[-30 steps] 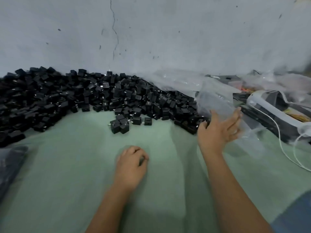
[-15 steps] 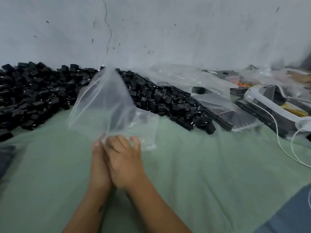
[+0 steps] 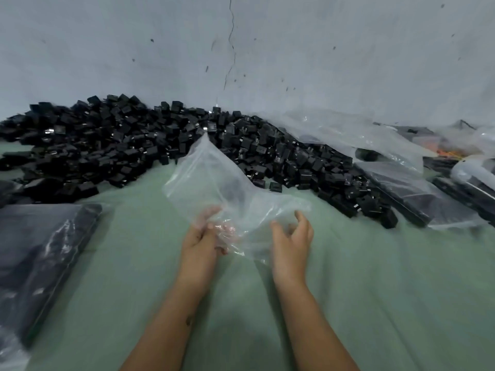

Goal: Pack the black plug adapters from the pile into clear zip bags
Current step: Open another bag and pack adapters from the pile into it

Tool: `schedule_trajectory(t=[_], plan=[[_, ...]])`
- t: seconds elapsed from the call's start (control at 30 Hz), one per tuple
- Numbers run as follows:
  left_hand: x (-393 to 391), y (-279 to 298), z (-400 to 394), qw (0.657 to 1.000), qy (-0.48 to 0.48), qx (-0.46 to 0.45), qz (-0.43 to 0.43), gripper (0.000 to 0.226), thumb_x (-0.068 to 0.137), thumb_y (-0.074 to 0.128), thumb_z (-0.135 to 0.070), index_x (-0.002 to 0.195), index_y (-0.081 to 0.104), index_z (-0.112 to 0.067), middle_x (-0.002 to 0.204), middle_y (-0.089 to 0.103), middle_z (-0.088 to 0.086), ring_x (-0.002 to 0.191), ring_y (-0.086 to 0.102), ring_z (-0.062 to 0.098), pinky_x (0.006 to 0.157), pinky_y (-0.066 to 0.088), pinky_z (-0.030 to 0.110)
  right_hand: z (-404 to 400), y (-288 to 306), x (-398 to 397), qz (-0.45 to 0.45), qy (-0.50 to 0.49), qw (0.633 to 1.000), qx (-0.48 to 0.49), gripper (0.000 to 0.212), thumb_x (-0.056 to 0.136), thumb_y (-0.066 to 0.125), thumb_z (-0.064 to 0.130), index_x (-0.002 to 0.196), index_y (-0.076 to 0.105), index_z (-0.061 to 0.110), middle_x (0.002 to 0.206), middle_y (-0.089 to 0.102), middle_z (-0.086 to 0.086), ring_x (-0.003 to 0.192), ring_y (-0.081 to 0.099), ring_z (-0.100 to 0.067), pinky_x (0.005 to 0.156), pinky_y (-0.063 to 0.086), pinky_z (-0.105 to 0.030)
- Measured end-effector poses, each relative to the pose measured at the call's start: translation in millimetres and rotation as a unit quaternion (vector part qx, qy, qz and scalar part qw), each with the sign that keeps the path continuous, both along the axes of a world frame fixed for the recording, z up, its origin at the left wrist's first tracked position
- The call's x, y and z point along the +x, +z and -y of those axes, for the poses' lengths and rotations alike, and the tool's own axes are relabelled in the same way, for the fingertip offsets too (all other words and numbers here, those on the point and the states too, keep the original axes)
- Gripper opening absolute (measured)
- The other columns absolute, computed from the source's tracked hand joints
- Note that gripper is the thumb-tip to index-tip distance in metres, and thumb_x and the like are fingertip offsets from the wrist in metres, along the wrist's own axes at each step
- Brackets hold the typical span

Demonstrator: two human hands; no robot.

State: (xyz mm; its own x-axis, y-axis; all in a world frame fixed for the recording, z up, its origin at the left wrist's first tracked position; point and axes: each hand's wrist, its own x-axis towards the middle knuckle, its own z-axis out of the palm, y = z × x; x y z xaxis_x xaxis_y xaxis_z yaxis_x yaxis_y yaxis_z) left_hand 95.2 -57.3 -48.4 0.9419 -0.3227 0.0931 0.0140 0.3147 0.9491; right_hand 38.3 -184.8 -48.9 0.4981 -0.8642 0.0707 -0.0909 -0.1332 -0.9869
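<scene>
One empty clear zip bag (image 3: pixel 214 183) is up between my hands, in front of the pile of black plug adapters (image 3: pixel 166 145), far too many to count. My left hand (image 3: pixel 202 238) pinches its mouth; my right hand (image 3: pixel 292 236) hovers apart, fingers loose. I judge opening the mouth comes next. Two filled bags (image 3: pixel 40 253) lie alongside.

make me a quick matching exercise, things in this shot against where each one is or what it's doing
Things:
1. left hand
2. pile of black adapters
3. filled bag
4. right hand

Places or states:
a. heaped along the wall
b. lying flat at the left edge of the green cloth
c. grips the clear zip bag
d. fingers relaxed, beside the bag's right edge

Pairs: 1-c, 2-a, 3-b, 4-d
</scene>
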Motion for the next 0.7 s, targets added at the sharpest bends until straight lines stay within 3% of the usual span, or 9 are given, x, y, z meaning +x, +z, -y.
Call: schedule_trajectory(t=[0.1,0.2,0.3,0.4,0.5,0.57,0.6,0.7], plan=[[23,1,-25,0.993,0.036,0.101,0.059,0.033,0.103,0.039,-0.003,0.117,0.064,-0.019,0.071,0.063,0.003,0.055,0.057,0.008,0.050,0.044,0.015,0,-1,7,-0.046,0.027,0.998,-0.025,0.070,0.085,0.061,0.024,0.147,0.029,0.025,0.153,0.020,0.005,0.132,0.037,-0.017,0.102,0.033,-0.029],[51,4,-48,0.990,0.104,0.093,0.014,0.024,0.098,0.057,-0.017,0.119,0.063,-0.025,0.066,0.063,0.002,0.050,0.055,0.010,0.054,0.046,0.024,7,13,29,-0.016,0.071,0.994,0.081,0.079,0.085,0.064,0.026,0.150,0.019,0.032,0.142,0.040,0.004,0.114,0.048,-0.014,0.091,0.035,-0.031],[57,-2,-52,0.995,0.096,0.033,-0.019,0.018,0.093,0.061,-0.026,0.107,0.071,-0.029,0.067,0.068,0.003,0.058,0.062,0.011,0.064,0.051,0.029,8,13,49,-0.012,0.129,0.988,0.083,0.061,0.085,0.066,0.018,0.141,0.042,0.028,0.093,0.063,0.010,0.074,0.056,-0.001,0.070,0.046,-0.022],[56,-6,-53,0.993,0.106,-0.026,-0.049,0.024,0.100,0.050,-0.031,0.102,0.073,-0.026,0.072,0.072,0.008,0.064,0.067,0.012,0.062,0.055,0.027,4,-3,57,-0.003,0.092,0.996,0.001,0.026,0.085,0.067,0.008,0.104,0.068,0.026,0.093,0.070,0.008,0.079,0.064,0.004,0.066,0.049,-0.007],[60,-3,-54,0.980,0.151,-0.098,-0.087,0.029,0.105,0.041,-0.029,0.104,0.068,-0.019,0.074,0.074,0.005,0.063,0.068,0.012,0.060,0.056,0.026,8,-6,59,0.085,0.016,0.996,0.034,0.026,0.085,0.069,0.008,0.091,0.067,0.033,0.086,0.070,0.011,0.077,0.065,0.003,0.070,0.051,-0.009],[61,7,-57,0.961,0.270,-0.049,-0.027,0.032,0.106,0.040,-0.031,0.112,0.068,-0.017,0.073,0.074,0.001,0.059,0.066,0.008,0.055,0.053,0.020,11,-7,60,0.091,-0.011,0.996,0.020,0.025,0.088,0.065,0.011,0.097,0.064,0.035,0.090,0.068,0.012,0.079,0.063,0.003,0.072,0.050,-0.009],[61,13,-61,0.938,0.342,-0.017,0.045,0.034,0.106,0.041,-0.032,0.117,0.067,-0.014,0.073,0.072,0.004,0.060,0.065,0.010,0.057,0.055,0.024,10,-9,61,0.077,-0.006,0.997,0.002,0.025,0.090,0.062,0.013,0.101,0.063,0.035,0.094,0.067,0.014,0.081,0.061,0.006,0.071,0.047,-0.006],[59,24,-76,0.845,0.442,0.111,0.281,0.049,0.106,0.036,-0.042,0.122,0.064,-0.006,0.098,0.068,0.026,0.088,0.066,0.036,0.079,0.053,0.053,8,-10,64,-0.005,0.052,0.998,-0.043,0.031,0.092,0.055,0.019,0.119,0.059,0.034,0.108,0.059,0.016,0.084,0.054,0.012,0.066,0.040,-0.005]])
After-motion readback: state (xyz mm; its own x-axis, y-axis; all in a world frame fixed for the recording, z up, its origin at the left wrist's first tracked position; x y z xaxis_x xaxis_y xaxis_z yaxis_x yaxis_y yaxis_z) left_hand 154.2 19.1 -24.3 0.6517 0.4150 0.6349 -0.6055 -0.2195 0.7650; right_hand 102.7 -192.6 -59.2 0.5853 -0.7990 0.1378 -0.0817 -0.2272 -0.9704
